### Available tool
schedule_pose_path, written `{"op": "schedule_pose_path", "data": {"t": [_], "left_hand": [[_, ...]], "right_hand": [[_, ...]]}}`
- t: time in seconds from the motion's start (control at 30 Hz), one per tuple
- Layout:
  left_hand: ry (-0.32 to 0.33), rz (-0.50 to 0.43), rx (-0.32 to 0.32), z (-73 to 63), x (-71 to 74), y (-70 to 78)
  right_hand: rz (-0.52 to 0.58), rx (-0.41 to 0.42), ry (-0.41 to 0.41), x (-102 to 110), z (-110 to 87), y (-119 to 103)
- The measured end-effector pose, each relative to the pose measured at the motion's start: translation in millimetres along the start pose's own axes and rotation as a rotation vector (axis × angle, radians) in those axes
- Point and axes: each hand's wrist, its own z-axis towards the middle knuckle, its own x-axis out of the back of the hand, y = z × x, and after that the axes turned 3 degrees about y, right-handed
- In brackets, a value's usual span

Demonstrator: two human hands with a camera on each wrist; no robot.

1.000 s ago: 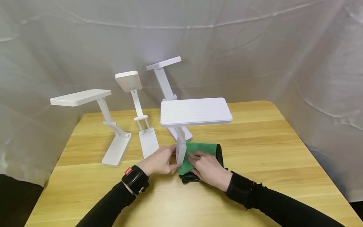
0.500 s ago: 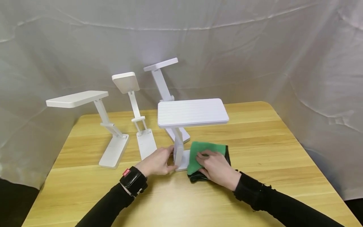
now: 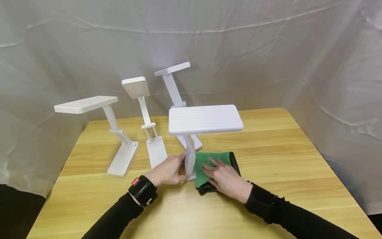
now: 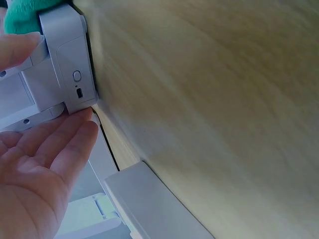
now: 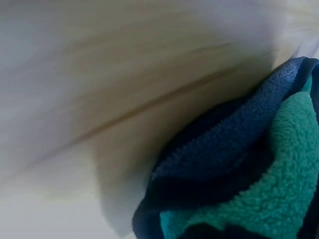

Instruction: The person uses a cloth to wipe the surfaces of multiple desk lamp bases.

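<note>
- We pinch the front lamp low on its stand between thumb and fingers of our left hand.
- Our right hand, fingers spread, rests on the green cloth, which covers most of that lamp's base.

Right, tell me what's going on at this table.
A person's left hand grips the nearest white folding desk lamp low down, near its base. The right hand rests, fingers spread, on a dark-edged green cloth that lies over part of that base. Three more white desk lamps stand unfolded on the wood-grain table: a left one, a middle one and a rear one.
</note>
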Motion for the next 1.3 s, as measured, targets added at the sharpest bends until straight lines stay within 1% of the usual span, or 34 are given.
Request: {"op": "schedule_pose_path", "data": {"t": [0.17,0.27,0.33,0.43,0.6,0.73,0.87,0.97,1.07,1.13,1.23,1.3], "left_hand": [[-0.017,0.000,0.035,-1.5,1.1,-0.4],[-0.025,0.001,0.033,-2.2,2.3,-0.5],[-0.024,0.003,0.023,-2.3,2.6,-0.5],[-0.015,0.006,0.006,-2.0,2.2,-0.7],[0.002,0.006,-0.021,-0.7,0.7,-0.3],[0.015,0.012,-0.045,0.7,-0.9,0.0],[0.007,-0.011,-0.037,2.9,-2.5,1.7],[-0.005,-0.023,-0.015,3.6,-2.2,3.6],[-0.013,-0.024,0.013,3.0,-0.6,4.0],[-0.017,-0.022,0.029,2.0,0.2,3.5],[-0.021,-0.020,0.040,1.1,0.4,2.6],[-0.017,-0.013,0.034,0.7,0.1,2.3]], "right_hand": [[0.024,-0.025,0.068,4,-20.9,19],[0.017,-0.016,0.093,4,-24.3,22],[-0.010,0.002,0.093,3,-20.9,20],[-0.035,0.017,0.072,4,-9.9,11],[-0.011,0.049,0.012,0,11.0,-6],[0.009,0.062,0.005,-4,16.6,-11],[0.052,0.036,0.007,-2,6.1,-4],[0.076,0.019,0.017,2,-5.8,5],[0.076,0.006,0.049,4,-17.5,17],[0.096,-0.009,0.077,4,-24.1,23],[0.138,-0.026,0.103,5,-29.6,30],[0.161,-0.035,0.116,5,-28.7,33]]}}
